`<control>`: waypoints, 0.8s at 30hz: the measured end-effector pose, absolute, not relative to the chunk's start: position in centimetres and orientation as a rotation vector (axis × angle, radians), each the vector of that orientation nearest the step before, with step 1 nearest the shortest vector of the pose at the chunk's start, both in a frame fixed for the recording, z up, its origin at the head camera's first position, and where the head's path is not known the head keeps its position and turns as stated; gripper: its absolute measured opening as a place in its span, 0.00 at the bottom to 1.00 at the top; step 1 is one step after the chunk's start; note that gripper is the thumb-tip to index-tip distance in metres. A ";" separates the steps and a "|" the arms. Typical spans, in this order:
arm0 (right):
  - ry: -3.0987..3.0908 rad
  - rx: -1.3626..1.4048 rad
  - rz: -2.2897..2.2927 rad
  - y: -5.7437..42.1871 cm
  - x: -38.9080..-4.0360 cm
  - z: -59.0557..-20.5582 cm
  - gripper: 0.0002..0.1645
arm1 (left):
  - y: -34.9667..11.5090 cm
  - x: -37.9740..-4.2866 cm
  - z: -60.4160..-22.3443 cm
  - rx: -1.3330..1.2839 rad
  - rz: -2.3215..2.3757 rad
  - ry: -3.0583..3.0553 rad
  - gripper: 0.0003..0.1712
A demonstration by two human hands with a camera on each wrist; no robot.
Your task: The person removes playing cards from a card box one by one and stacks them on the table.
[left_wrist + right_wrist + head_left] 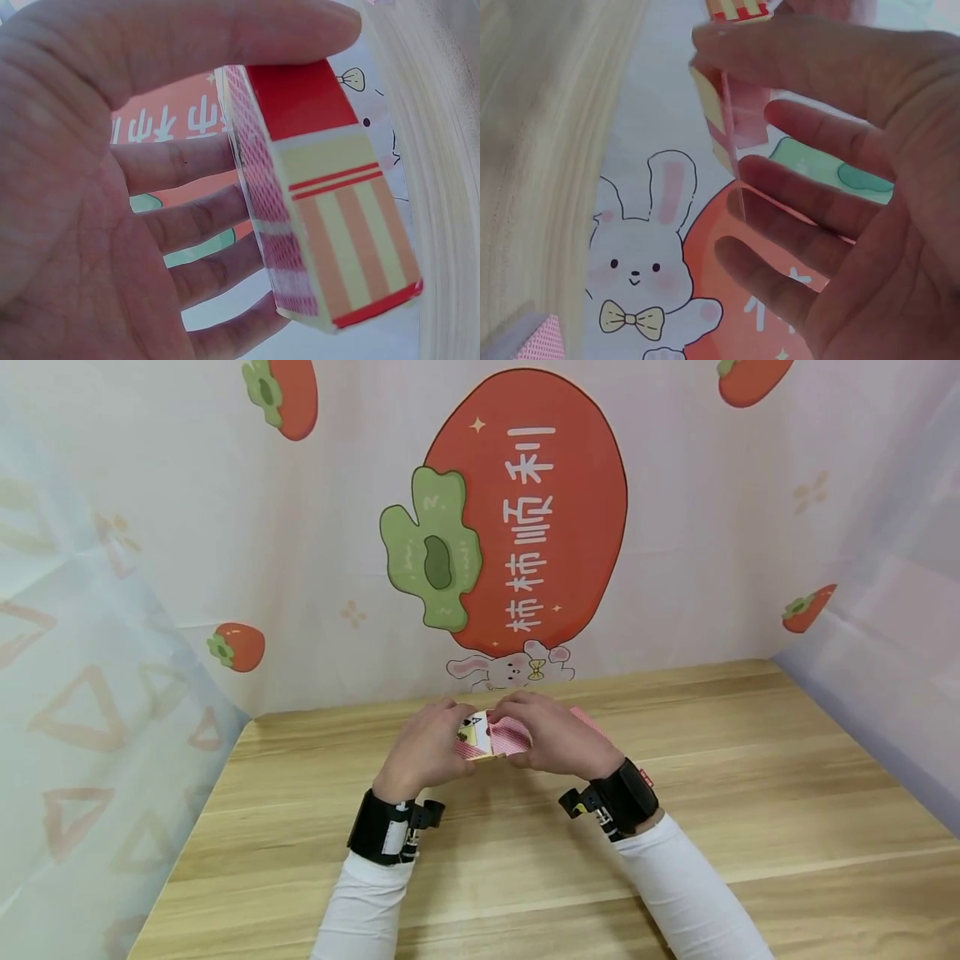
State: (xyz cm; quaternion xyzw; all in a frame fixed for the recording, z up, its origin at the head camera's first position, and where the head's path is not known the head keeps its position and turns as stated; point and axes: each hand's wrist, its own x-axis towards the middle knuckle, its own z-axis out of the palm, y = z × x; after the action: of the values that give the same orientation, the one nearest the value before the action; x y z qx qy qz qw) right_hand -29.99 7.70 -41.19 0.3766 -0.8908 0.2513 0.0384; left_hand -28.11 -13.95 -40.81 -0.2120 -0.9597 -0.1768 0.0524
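Observation:
A playing card box (475, 739) with an ace printed on it is raised above the table between both hands. My left hand (427, 747) grips its left end, the thumb on the red and striped narrow side (345, 225) and the fingers against the opposite face. My right hand (558, 739) pinches the pink patterned lid flap (510, 737) at the right end. In the right wrist view the flap (750, 116) stands bent away from the box; my right thumb covers part of it. The inside of the box is hidden.
Another pink patterned piece (588, 720) lies on the wooden table (712, 777) behind my right hand; the hand partly hides it. A cloth backdrop (337, 527) printed with persimmons and a rabbit hangs along the table's far edge.

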 end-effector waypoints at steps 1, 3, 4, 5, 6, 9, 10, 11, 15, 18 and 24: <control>-2.730 1.161 0.771 7.6 -30.0 -41.2 0.31 | -14.0 -28.1 -40.8 -0.646 -0.538 -2.919 0.37; -2.735 1.166 0.773 7.5 -30.0 -41.3 0.30 | -14.0 -28.1 -40.8 -0.648 -0.540 -2.921 0.36; -2.742 1.165 0.772 7.5 -30.0 -41.3 0.30 | -14.0 -28.1 -40.8 -0.648 -0.541 -2.921 0.36; -2.746 1.163 0.768 7.5 -30.0 -41.3 0.29 | -14.0 -28.1 -40.8 -0.647 -0.542 -2.922 0.36; -2.751 1.161 0.762 7.5 -30.0 -41.3 0.30 | -14.0 -28.1 -40.8 -0.647 -0.537 -2.923 0.36; -2.760 1.155 0.732 7.7 -30.0 -41.3 0.30 | -13.9 -28.1 -40.8 -0.644 -0.514 -2.928 0.36; -2.760 1.158 0.721 7.7 -30.0 -41.3 0.30 | -13.9 -28.1 -40.8 -0.643 -0.504 -2.929 0.36; -2.757 1.165 0.712 7.8 -30.0 -41.3 0.30 | -13.9 -28.1 -40.8 -0.644 -0.498 -2.930 0.36; -2.744 1.210 0.696 7.7 -30.1 -41.3 0.27 | -13.8 -28.1 -40.7 -0.648 -0.486 -2.940 0.35; -2.756 1.208 0.668 7.8 -30.1 -41.3 0.24 | -13.9 -28.0 -40.7 -0.639 -0.511 -2.954 0.35; -2.851 1.067 0.694 9.2 -30.1 -40.6 0.22 | -14.4 -28.1 -40.6 -0.588 -0.537 -2.968 0.37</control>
State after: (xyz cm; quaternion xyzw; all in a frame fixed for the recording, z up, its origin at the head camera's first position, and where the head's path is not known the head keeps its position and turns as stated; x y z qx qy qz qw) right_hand -30.14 9.20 -40.63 0.3417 -0.9131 0.2222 0.0099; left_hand -28.06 -14.41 -40.56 -0.1913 -0.9653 -0.1745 0.0343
